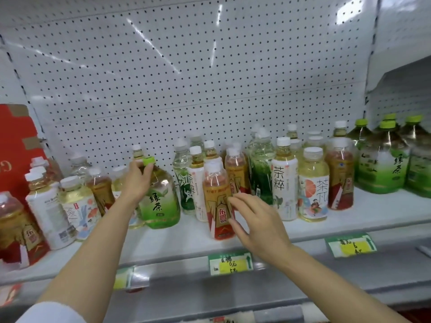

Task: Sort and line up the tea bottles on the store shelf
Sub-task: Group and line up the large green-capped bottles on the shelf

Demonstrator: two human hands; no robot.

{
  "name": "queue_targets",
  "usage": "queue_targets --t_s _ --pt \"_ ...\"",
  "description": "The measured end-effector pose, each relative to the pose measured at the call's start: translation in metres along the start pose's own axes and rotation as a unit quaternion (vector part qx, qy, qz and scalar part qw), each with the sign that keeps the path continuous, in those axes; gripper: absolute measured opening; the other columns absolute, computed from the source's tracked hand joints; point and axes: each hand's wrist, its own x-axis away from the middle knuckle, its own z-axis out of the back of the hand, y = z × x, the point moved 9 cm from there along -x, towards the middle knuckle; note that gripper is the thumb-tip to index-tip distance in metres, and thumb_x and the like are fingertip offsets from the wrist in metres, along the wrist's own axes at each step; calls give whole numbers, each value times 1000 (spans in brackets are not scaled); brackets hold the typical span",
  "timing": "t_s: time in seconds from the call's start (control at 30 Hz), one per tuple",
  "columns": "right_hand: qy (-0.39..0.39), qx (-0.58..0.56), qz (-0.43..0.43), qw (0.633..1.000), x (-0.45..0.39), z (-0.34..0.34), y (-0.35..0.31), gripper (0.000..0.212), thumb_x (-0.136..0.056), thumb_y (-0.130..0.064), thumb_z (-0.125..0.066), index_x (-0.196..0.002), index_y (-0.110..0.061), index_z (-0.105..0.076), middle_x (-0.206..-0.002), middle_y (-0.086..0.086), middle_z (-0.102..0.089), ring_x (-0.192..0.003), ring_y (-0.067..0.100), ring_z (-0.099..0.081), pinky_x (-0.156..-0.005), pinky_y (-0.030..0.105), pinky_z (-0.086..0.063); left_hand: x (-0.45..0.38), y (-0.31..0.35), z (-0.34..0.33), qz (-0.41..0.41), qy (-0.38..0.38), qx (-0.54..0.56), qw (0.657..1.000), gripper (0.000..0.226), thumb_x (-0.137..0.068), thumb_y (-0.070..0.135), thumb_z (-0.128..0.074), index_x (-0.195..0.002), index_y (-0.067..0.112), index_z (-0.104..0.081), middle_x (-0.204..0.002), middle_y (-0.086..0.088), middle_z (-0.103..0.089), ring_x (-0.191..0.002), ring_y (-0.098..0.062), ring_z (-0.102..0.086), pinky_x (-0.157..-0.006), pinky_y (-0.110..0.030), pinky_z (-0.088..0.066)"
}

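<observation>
A: On the white metal shelf (163,238), what does the left hand (137,180) hold?

B: It grasps the neck of a squat green-tea bottle with a lime cap (159,197), standing upright left of centre, among paler bottles.

A: And the right hand (258,222)?

B: Its fingers (234,201) are spread, touching the right side of a tall amber bottle with a red and gold label (219,203) near the front edge; not closed around it.

A: Where are the other squat green ones?

B: A group of large green-capped bottles (382,164) stands far right. Green and yellow price tags (229,263) hang on the shelf lip.
</observation>
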Motion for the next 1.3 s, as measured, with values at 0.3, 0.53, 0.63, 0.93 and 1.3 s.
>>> queue_targets --t_s 0.3,0.53,0.63,0.93,1.3 --pt "-59 -30 -79 995 -4 -27 10 58 -91 -32 -65 -142 -11 -47 -141 3 -54 -120 18 -58 -98 33 -53 32 13 11 -58 33 12 998 33 -106 36 -39 -111 5 -50 -91 -1 -53 -94 -27 -53 -73 -33 -34" --pt "-77 -75 -134 985 -4 -31 13 61 -96 -50 -42 -146 -15 -44 -145 0 -48 -127 15 -51 -105 36 -48 82 77 42 -143 56 90 984 44 -100 45 -51 -93 3 -61 -83 -11 -62 -72 -20 -49 -64 -33 -36" --pt "-49 -191 -153 968 -10 -18 3 58 -98 -54 -33 -142 -19 -49 -139 -7 -52 -125 8 -50 -100 39 -49 98 106 42 -144 15 168 975 50 -96 53 -53 -92 4 -64 -88 -15 -70 -76 -26 -60 -74 -41 -46" --pt "16 -429 -254 867 -7 33 10 73 -85 -51 -68 -148 -39 -34 -138 -32 -49 -129 -6 -47 -103 23 -44 132 170 -36 -112 -83 286 948 44 -79 63 -58 -74 21 -64 -78 -5 -71 -79 -30 -67 -84 -54 -51" --pt "98 -384 -371 840 68 110 124 67 -80 -53 -74 -138 -47 -42 -129 -24 -60 -115 -9 -58 -94 19 -51 191 260 -172 -180 -232 226 929 54 -81 71 -48 -98 24 -69 -93 5 -73 -90 -18 -69 -87 -46 -54"
